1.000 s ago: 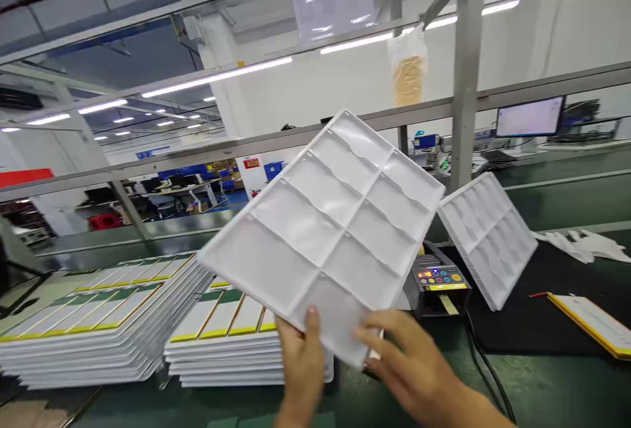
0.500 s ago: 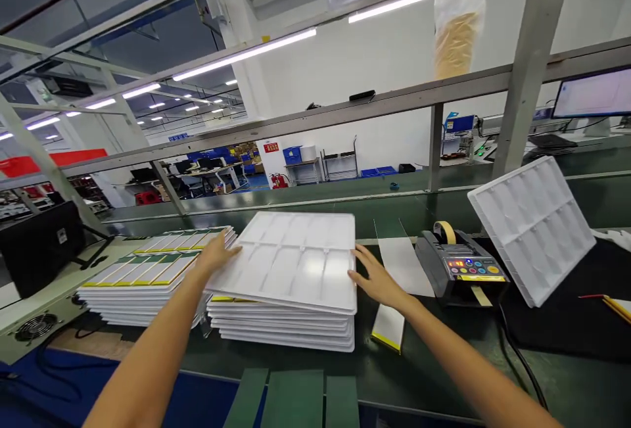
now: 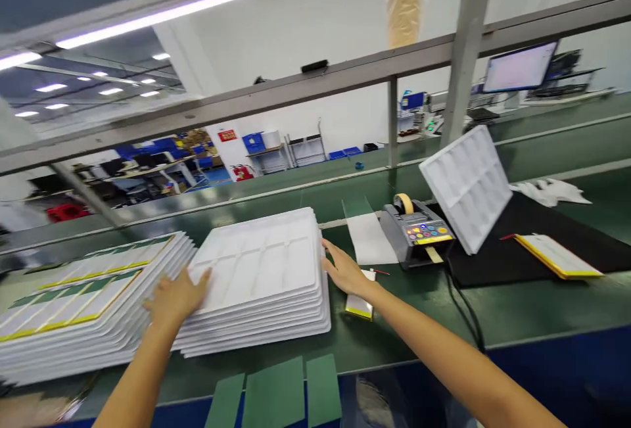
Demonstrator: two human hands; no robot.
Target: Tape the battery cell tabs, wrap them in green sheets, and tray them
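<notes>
A stack of white plastic trays [image 3: 261,263] stands on the green bench, its top tray showing bare compartments. My left hand [image 3: 176,296], slightly blurred, has its fingers spread at the stack's left edge. At the right edge, my right hand [image 3: 345,271] rests with its fingers apart against the tray sides. Left of my left hand is a second stack [image 3: 83,303], whose top tray holds flat white pieces with yellow and green edges. A flat white battery-like piece with a yellow end [image 3: 360,303] lies just right of my right hand.
A tape dispenser [image 3: 417,231] stands right of a white sheet [image 3: 371,237]. Farther right, a white tray [image 3: 468,188] leans upright by a black mat [image 3: 522,244] bearing a yellow-edged pack [image 3: 559,256]. Green panels [image 3: 275,392] sit at the front edge. A metal rail crosses behind.
The view has turned right and down. The top tray, tilted and offset before, now sits level on the stack. My left hand has opened wider at its left edge.
</notes>
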